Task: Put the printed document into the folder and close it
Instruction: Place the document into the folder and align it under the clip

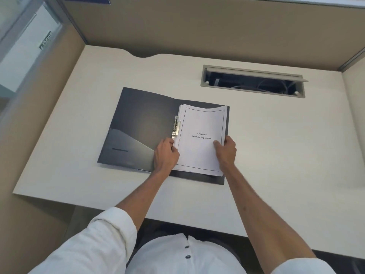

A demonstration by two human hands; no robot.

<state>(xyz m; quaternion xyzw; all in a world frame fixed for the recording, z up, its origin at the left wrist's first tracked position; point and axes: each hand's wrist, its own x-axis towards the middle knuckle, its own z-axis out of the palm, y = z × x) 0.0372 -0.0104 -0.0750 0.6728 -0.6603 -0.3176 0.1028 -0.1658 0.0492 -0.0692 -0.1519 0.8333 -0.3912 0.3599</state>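
Note:
A dark folder (138, 123) lies open on the desk, its left flap flat with an inner pocket. The printed document (199, 151), a white stack with a framed title page, rests on the folder's right half. A metal clip (175, 128) runs along the spine at the stack's left edge. My left hand (165, 155) grips the stack's left edge just below the clip. My right hand (226, 150) holds the stack's right edge, thumb on top of the page. The top of the pages curls up slightly.
The cream desk (79, 175) is boxed in by tan partition walls at the back and both sides. An open cable hatch (252, 82) with wires sits at the back right. The desk's front edge runs just below the folder.

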